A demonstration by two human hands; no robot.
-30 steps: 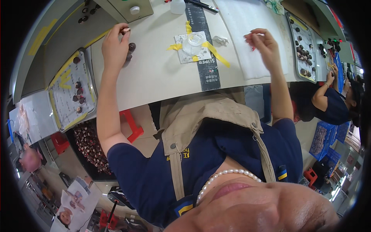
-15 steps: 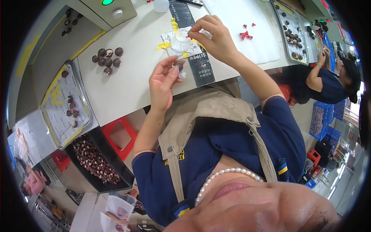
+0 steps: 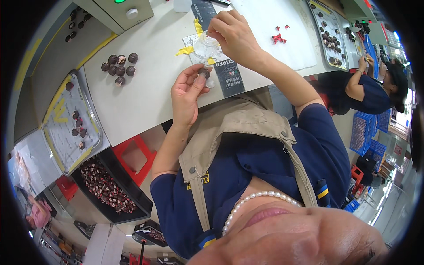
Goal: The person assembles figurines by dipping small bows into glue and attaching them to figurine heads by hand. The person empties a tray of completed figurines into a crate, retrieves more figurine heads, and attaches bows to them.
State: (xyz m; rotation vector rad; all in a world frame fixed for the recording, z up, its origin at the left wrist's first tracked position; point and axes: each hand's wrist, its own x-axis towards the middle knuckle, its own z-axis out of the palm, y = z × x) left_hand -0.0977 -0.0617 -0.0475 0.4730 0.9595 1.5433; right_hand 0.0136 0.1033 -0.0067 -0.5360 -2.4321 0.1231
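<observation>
My left hand (image 3: pixel 187 92) pinches a small dark round part (image 3: pixel 204 72) between thumb and fingers, just above the white table's near edge. My right hand (image 3: pixel 234 33) is raised beside it, fingertips closed on something tiny over a small clear round dish (image 3: pixel 205 46) that rests on a white square with yellow tape strips (image 3: pixel 184 51). A pile of several dark round parts (image 3: pixel 119 67) lies on the table to the left of my left hand. Several small red pieces (image 3: pixel 278 37) lie on a white sheet to the right.
A metal tray (image 3: pixel 57 132) with a few dark parts sits at the left; below it a black bin (image 3: pixel 108 187) holds many parts. A red stool (image 3: pixel 134 157) stands under the table. Another tray (image 3: pixel 329 35) lies at far right, where a co-worker (image 3: pixel 371 88) sits.
Both hands came in from the table's far sides to the middle. The left hand now holds a dark part up near the dish; the right hand hovers over the dish.
</observation>
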